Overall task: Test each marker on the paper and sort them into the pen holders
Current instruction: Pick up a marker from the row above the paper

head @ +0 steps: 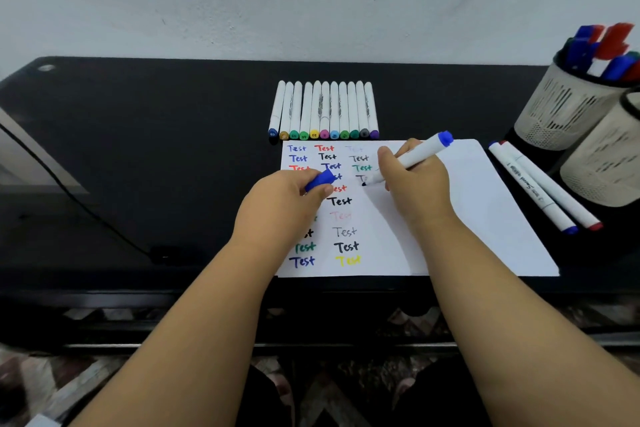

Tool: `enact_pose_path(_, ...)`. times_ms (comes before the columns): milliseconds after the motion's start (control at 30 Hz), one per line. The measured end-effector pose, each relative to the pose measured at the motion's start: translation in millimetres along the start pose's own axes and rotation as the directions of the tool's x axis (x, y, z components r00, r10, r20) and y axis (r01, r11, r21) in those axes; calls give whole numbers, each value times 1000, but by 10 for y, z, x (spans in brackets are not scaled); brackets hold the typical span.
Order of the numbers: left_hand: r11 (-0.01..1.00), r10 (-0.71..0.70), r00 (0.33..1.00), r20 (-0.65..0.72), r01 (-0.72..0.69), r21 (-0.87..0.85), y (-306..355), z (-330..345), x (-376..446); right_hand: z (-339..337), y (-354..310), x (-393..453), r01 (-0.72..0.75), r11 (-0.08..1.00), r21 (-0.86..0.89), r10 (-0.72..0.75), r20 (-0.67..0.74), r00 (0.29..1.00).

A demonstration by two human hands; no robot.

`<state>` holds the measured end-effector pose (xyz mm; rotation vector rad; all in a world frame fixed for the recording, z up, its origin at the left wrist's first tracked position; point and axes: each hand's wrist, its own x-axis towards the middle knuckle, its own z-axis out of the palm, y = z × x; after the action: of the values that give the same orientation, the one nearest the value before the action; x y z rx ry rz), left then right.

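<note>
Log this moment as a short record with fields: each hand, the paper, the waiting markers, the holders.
right hand: grips white marker, tip on paper
left hand: holds blue cap
paper: columns of "Test" in several colours
marker row: capped, lying beyond paper
two loose markers: right of paper
pen holders: far one holds markers

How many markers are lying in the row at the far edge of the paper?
11, side by side in one row on the black table, just beyond the paper, coloured caps toward the paper. None appear hidden.
</note>
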<state>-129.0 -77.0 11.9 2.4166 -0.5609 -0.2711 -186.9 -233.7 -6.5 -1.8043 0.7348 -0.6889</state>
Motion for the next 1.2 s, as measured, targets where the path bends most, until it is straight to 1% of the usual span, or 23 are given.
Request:
enact_pose_path(233, 1000, 3, 1000, 10, -2, -1, 2, 13, -1, 25, 37, 1, 30, 998, -47, -29, 27, 999)
enact_pose_path(333, 1000, 14, 1000, 10, -14, -10, 13, 8, -20, 15, 36, 9, 48, 997, -59, -48, -5, 999)
enact_pose_path(433, 1000, 18, 1000, 6, -18, -19, 5, -11, -32, 0, 45, 21, 39, 999, -36, -40, -29, 999)
enact_pose_path(633, 999, 10, 1000, 3, -10, -34, -8, 8, -35, -1, 50, 13, 41, 998, -57, -41, 12, 999)
enact_pose_path(800, 999, 18, 1000, -3, -18, -36, -6, 9, -36, -2, 65, 26, 31, 999, -35, -33, -51, 998)
enact_pose_path(1000, 999, 22, 1000, 2, -22, -40, -12, 14, -44, 1, 60, 9, 54, 997, -57, -57, -61, 996)
enact_pose_path(1200, 998, 23, 1000, 5, -23, -59, 4, 1, -59, -13, 57, 7, 43, 997, -59, -46, -53, 998)
